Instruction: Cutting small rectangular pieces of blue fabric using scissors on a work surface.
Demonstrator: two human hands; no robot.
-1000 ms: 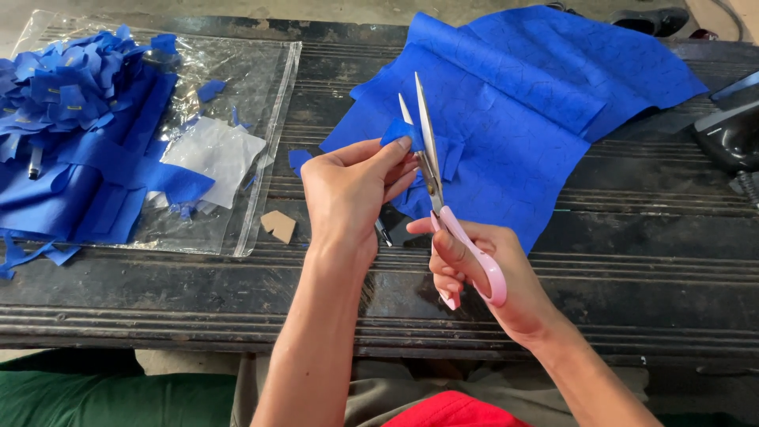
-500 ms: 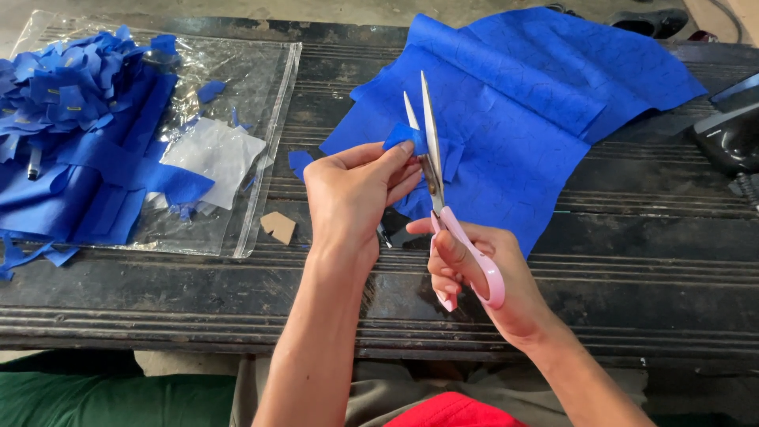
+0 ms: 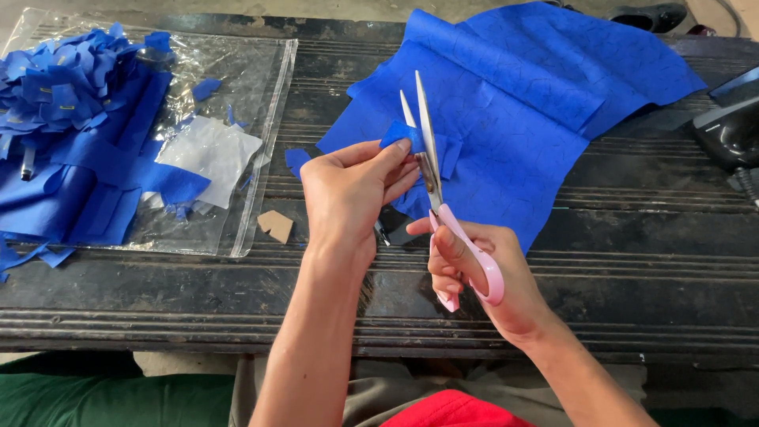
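My left hand (image 3: 352, 194) pinches a small blue fabric piece (image 3: 405, 136) between thumb and fingers, held up over the dark table. My right hand (image 3: 482, 273) grips pink-handled scissors (image 3: 433, 170), blades slightly apart and pointing away from me, with the fabric piece at the blades. Behind both hands lies a large blue fabric sheet (image 3: 538, 95) marked with drawn outlines.
A clear plastic bag (image 3: 237, 71) at the left holds a heap of cut blue pieces (image 3: 63, 87), blue offcuts and a white sheet (image 3: 209, 150). A small cardboard template (image 3: 275, 225) lies beside it. A black device (image 3: 731, 130) sits at the right edge of the slatted table (image 3: 632, 261).
The scissors and the held fabric piece shifted only slightly; both hands stay in nearly the same place.
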